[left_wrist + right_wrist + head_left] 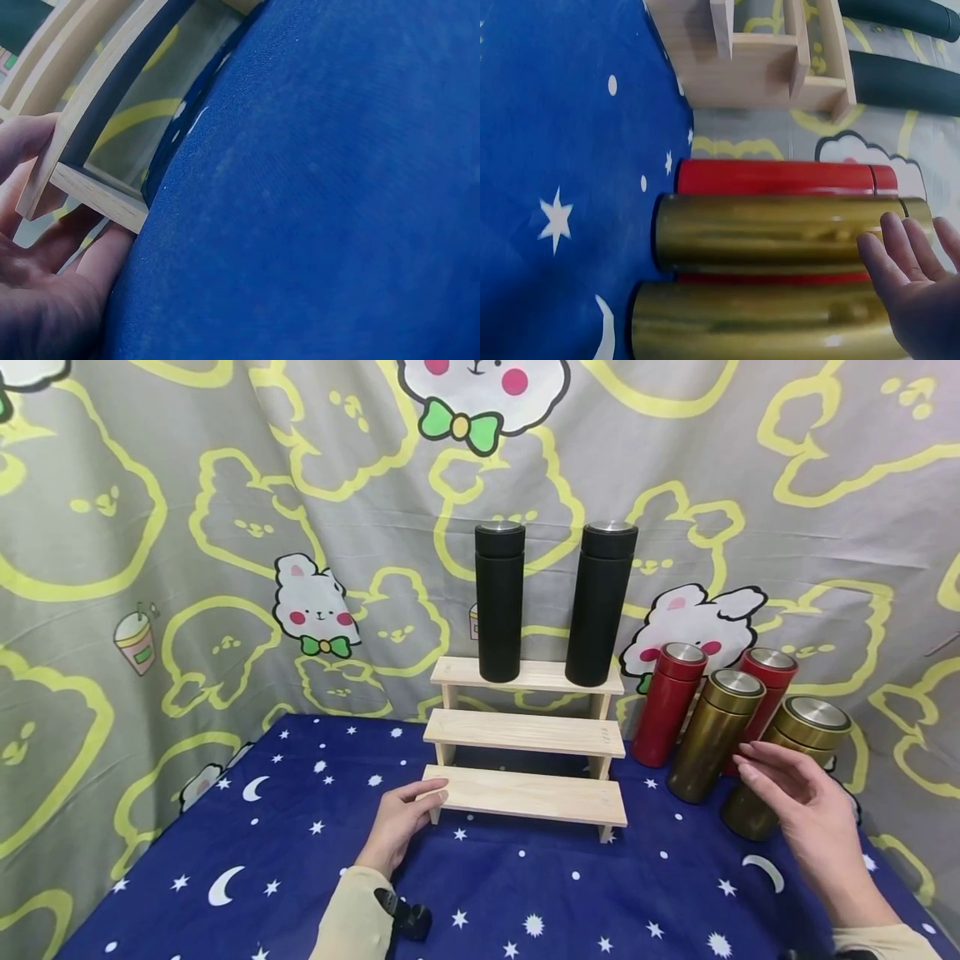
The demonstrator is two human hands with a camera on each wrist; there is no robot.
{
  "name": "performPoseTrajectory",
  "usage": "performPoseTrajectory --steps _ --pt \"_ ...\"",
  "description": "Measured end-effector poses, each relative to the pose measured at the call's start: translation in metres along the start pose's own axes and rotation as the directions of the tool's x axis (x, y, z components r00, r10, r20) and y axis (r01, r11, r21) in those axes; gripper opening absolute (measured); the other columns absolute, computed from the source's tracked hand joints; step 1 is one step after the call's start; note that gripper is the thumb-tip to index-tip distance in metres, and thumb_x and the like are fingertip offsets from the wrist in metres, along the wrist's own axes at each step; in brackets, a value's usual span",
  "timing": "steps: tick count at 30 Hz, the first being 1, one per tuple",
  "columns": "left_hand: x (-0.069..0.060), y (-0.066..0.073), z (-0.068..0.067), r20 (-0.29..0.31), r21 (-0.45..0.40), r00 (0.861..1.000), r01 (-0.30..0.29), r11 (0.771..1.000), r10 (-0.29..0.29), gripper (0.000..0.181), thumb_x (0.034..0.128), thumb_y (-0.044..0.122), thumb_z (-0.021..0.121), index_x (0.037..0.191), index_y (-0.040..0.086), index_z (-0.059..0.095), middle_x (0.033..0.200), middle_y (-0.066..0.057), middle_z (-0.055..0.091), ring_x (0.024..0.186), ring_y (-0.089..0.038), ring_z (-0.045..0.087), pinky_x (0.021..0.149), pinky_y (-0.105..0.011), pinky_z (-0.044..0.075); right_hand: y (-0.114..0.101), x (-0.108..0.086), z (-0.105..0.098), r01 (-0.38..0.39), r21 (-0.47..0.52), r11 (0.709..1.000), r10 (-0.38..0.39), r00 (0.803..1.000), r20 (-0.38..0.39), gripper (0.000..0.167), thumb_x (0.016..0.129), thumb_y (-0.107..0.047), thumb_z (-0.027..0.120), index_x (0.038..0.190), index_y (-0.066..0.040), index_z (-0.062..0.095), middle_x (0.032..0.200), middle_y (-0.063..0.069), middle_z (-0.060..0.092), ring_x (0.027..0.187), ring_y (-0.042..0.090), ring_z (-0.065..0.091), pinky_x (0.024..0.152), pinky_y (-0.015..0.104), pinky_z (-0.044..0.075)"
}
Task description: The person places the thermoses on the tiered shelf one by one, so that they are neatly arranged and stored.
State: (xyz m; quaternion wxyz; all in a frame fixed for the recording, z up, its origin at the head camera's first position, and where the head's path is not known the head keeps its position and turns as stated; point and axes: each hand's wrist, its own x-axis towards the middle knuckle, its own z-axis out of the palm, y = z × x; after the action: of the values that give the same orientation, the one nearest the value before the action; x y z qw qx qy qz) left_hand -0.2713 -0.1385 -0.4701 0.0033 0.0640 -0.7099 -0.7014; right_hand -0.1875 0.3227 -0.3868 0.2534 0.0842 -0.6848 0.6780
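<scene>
A three-step wooden display rack (525, 793) stands on the cloth. My left hand (397, 827) grips the left end of its lowest board; in the left wrist view the thumb lies on the board (94, 97) and other fingers are beneath it. Two black thermos flasks (500, 610) stand upright on the top step. Right of the rack, two red flasks (670, 706) stand behind two gold flasks (716, 735). My right hand (813, 814) is beside the front gold flask (765, 322), fingers extended and slightly bent, gripping nothing; whether it touches the flask I cannot tell.
A dark blue cloth (300, 852) with white stars and moons covers the table. Behind it hangs a grey curtain (225, 568) with yellow cartoon outlines, close behind the rack and flasks. A black strap (405, 914) sits on the left wrist.
</scene>
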Motion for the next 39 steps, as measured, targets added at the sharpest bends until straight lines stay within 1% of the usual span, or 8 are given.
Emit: performPoseTrajectory --steps 6,13,20,24,27,31,34,39 --pt "0.000 0.000 0.000 0.006 0.000 1.000 -0.004 1.000 0.004 0.031 0.0823 0.013 0.080 0.110 0.002 0.074 0.121 -0.015 0.061 0.082 -0.014 0.061 0.066 -0.024 0.049 0.000 -0.006 -0.013 0.015 0.059 0.998 -0.011 0.998 -0.061 0.039 0.089 0.014 0.062 0.127 0.008 0.056 0.113 0.002 0.070 0.099 0.007 0.066 0.081 0.014 0.047" --pt "-0.001 0.000 0.001 0.005 -0.004 1.000 0.001 1.000 -0.001 0.030 0.0831 0.012 0.079 0.111 0.002 0.074 0.112 -0.011 0.062 0.070 -0.012 0.054 0.056 -0.023 0.042 0.000 -0.013 -0.027 -0.007 0.027 1.000 0.010 0.993 -0.120 0.040 0.088 0.013 0.065 0.127 0.011 0.055 0.111 0.001 0.070 0.096 0.006 0.066 0.078 0.014 0.048" --pt "-0.001 -0.001 0.001 0.003 0.005 1.000 0.001 1.000 -0.001 0.031 0.0829 0.013 0.080 0.111 0.002 0.074 0.125 -0.016 0.060 0.087 -0.016 0.061 0.070 -0.027 0.050 -0.003 -0.014 -0.042 -0.037 0.001 0.999 0.036 0.973 -0.226 0.039 0.087 0.011 0.067 0.125 0.006 0.060 0.107 -0.004 0.071 0.091 0.004 0.067 0.074 0.012 0.048" --pt "-0.002 0.001 0.001 -0.007 0.016 1.000 0.004 1.000 -0.003 0.030 0.0824 0.014 0.080 0.110 0.003 0.075 0.125 -0.016 0.060 0.086 -0.016 0.060 0.069 -0.026 0.049 -0.004 -0.013 -0.050 -0.024 0.036 0.999 0.033 0.964 -0.264 0.041 0.084 0.015 0.067 0.124 0.007 0.061 0.106 -0.002 0.072 0.090 0.004 0.067 0.075 0.011 0.047" --pt "-0.002 0.002 0.000 -0.010 0.021 1.000 0.002 1.000 -0.002 0.030 0.0824 0.013 0.080 0.110 0.003 0.075 0.124 -0.016 0.060 0.085 -0.016 0.060 0.067 -0.025 0.048 -0.002 -0.012 -0.052 -0.042 0.041 0.998 0.053 0.950 -0.308 0.040 0.084 0.015 0.068 0.122 0.004 0.063 0.105 -0.003 0.071 0.090 0.003 0.067 0.075 0.011 0.047" --pt "-0.002 0.002 0.000 -0.007 0.018 1.000 0.004 1.000 -0.004 0.030 0.0825 0.013 0.080 0.110 0.002 0.075 0.125 -0.016 0.059 0.087 -0.017 0.060 0.070 -0.026 0.049 0.002 -0.010 -0.055 -0.105 -0.007 0.994 0.094 0.919 -0.382 0.041 0.083 0.011 0.071 0.121 -0.002 0.065 0.104 -0.006 0.070 0.092 0.001 0.065 0.076 0.009 0.045" --pt "-0.001 0.002 0.000 -0.006 0.012 1.000 0.007 1.000 -0.007 0.030 0.0825 0.013 0.080 0.110 0.002 0.075 0.126 -0.016 0.059 0.090 -0.017 0.060 0.072 -0.027 0.050 0.004 -0.009 -0.058 -0.147 -0.049 0.988 0.115 0.904 -0.411 0.042 0.083 0.008 0.074 0.122 -0.005 0.065 0.104 -0.009 0.069 0.094 0.000 0.063 0.077 0.007 0.043" --pt "-0.001 0.001 0.000 -0.006 0.004 1.000 0.006 1.000 -0.006 0.030 0.0820 0.012 0.080 0.109 0.001 0.075 0.125 -0.017 0.059 0.089 -0.018 0.060 0.072 -0.027 0.050 0.009 -0.007 -0.064 -0.223 -0.228 0.948 0.117 0.908 -0.402 0.044 0.085 0.000 0.075 0.124 -0.017 0.064 0.104 -0.019 0.065 0.095 -0.007 0.059 0.076 0.005 0.039"
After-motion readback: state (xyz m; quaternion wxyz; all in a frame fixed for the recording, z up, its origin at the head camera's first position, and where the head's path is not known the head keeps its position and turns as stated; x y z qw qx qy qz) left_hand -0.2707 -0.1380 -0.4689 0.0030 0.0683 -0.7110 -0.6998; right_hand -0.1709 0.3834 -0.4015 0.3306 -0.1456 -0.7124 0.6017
